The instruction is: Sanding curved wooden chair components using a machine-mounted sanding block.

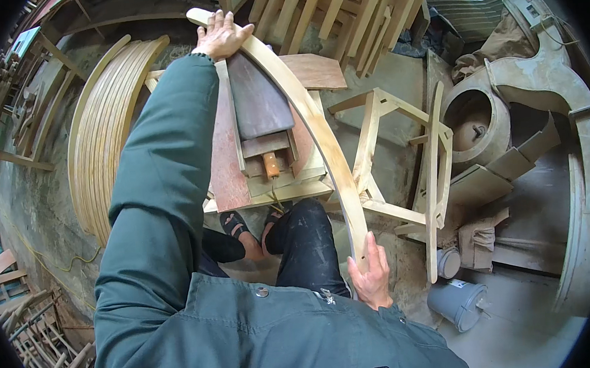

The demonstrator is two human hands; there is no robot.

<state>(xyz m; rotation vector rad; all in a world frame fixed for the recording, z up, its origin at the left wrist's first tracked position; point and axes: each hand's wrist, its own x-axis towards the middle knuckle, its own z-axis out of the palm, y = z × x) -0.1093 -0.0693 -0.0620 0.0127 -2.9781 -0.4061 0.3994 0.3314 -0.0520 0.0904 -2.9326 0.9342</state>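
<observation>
A long curved wooden piece bows across in front of me, from the far middle to near my waist on the right. Its far end lies under my left hand, whose fingers drape over the wood with the thumb pointing right. My right hand grips the near end, thumb on one side and fingers along the other. Just left of the curve sits a dark, flat, belt-like surface in a wooden frame, with an orange-brown block at its near end. It rests on a wooden stand.
Left stands a stack of curved wooden strips. On the right are a wooden frame, a large dusty machine and a grey bucket. Stacked timber lies at the back. A yellow cord crosses the floor at left.
</observation>
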